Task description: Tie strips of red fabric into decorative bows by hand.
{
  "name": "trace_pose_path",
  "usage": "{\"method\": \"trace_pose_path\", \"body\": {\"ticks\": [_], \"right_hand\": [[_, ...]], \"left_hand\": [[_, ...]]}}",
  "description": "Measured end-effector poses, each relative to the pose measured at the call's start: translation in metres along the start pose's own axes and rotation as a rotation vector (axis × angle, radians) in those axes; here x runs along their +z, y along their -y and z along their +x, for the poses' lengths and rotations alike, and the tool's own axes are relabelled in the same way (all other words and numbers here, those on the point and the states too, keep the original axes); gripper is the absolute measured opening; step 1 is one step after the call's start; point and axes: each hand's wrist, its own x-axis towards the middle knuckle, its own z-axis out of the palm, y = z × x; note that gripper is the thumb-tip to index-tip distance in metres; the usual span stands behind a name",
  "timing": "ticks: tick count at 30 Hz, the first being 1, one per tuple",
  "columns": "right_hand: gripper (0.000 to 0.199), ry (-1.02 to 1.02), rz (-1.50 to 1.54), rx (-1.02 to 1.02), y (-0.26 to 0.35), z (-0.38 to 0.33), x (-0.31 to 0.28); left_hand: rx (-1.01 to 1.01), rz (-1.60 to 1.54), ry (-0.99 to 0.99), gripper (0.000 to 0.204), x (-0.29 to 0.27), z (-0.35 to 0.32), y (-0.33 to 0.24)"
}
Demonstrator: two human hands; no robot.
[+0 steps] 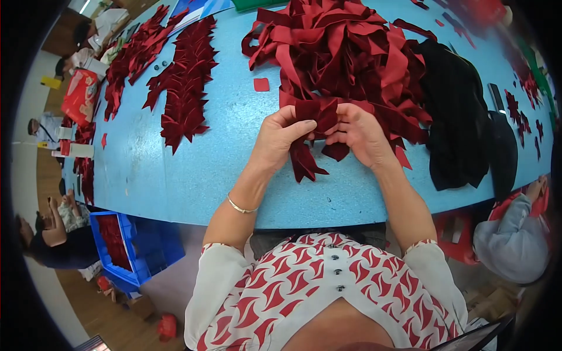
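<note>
My left hand (280,140) and my right hand (358,136) meet over a blue table (193,175), both pinching a folded dark red velvet ribbon piece (319,111). Its loose tails (304,164) hang down between my hands onto the table. Just beyond my fingers lies a big heap of dark red ribbon strips (345,52). A thin bracelet sits on my left wrist.
Rows of finished dark red bows (184,82) lie at the left of the table, more (132,58) further left. A black cloth (456,111) lies at the right. A blue crate (126,245) stands on the floor at left. Other people sit at left and right.
</note>
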Motion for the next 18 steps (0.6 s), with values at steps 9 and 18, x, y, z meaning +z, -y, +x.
{"method": "trace_pose_path", "body": {"ticks": [9,18], "right_hand": [[0.019,-0.123,-0.071,-0.273,0.003,0.002,-0.026],[0.014,-0.017,-0.352,-0.192,-0.021,0.009,-0.004]], "left_hand": [[-0.106,0.08,0.068,0.009,-0.001,0.002,0.004],[-0.083,0.344,0.217,0.012,-0.017,0.002,0.001]]}}
